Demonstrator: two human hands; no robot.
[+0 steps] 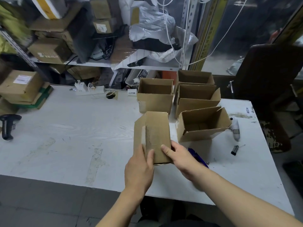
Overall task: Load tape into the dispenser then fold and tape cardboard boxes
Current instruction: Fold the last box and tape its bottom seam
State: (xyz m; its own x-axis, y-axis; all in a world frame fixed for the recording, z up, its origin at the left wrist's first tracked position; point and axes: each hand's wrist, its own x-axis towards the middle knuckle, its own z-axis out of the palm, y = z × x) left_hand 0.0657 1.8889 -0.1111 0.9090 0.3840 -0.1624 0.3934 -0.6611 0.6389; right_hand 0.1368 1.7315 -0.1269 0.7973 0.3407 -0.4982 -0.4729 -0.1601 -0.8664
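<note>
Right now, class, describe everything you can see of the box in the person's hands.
The box is brown corrugated cardboard, still flattened, tilted up off the table. A clear tape strip runs along its seam. The left hand and right hand each grip its near end, thumbs on top.

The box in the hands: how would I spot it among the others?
Look at the white table, right of centre, where open boxes stand grouped. Nearest the person, both hands, left hand and right hand, grip the held box. Only it shows a closed, taped side instead of an open top.
</note>
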